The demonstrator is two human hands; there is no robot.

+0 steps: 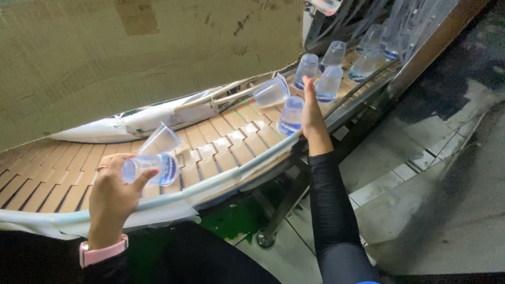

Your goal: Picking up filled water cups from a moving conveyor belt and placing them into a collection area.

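Left hand (113,197), nearest, is clamped on a clear cup (150,169) held sideways over the conveyor (58,179). Farther along, right hand (311,118), fingers extended flat, touches a standing cup (291,115). Beyond it, more cups (329,81) stand below a cardboard sheet (131,52).

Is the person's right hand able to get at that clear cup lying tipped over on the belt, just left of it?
Probably yes. The right hand is stretched out over the conveyor belt, and the tipped cup lies close beside it with nothing between. An upright filled cup stands against the palm, but off that path.
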